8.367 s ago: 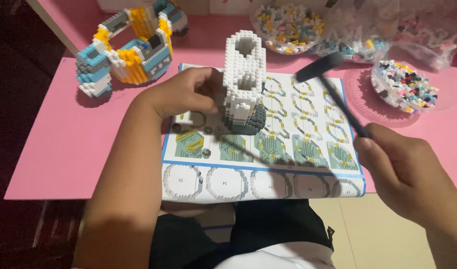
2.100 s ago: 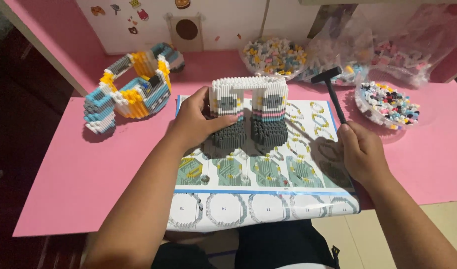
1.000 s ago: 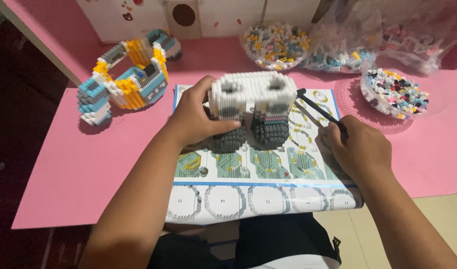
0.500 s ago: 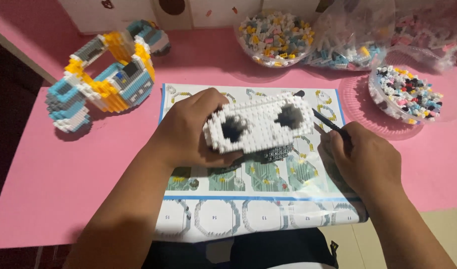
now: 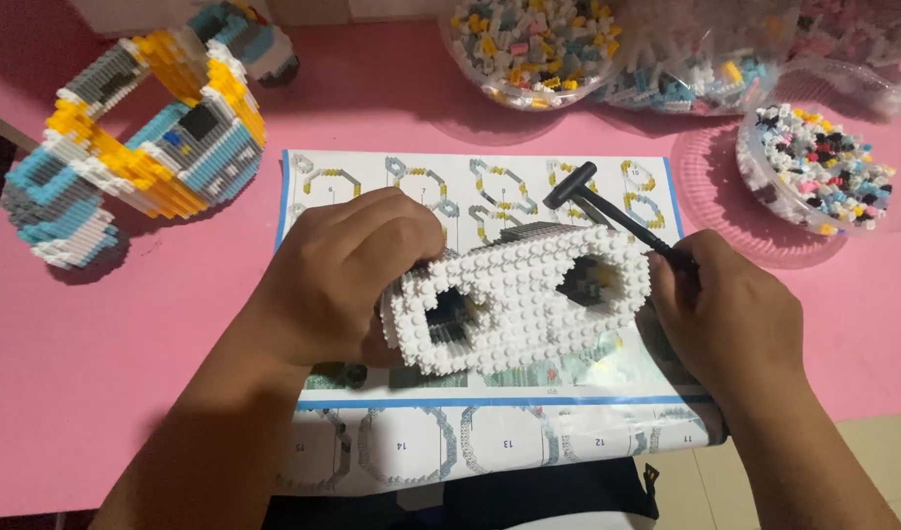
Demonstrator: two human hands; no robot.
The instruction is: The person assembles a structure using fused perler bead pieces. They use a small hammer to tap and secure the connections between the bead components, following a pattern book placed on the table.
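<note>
Tilting further toward the camera than a moment ago, the white studded brick model (image 5: 524,299) sits gripped in the left hand (image 5: 343,275) above the printed instruction sheet (image 5: 490,432); the right hand (image 5: 730,314) clasps a small black hammer (image 5: 608,211).

Single head-worn view, looking steeply down and forward from close above the pink counter (image 5: 127,373); instruction sheet (image 5: 490,437) centred, near counter edge at frame bottom.

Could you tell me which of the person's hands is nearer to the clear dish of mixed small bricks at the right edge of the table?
Right. The right hand, holding the small black hammer, lies just below-left of the dish; the left hand is farther left, across the white brick model.
</note>
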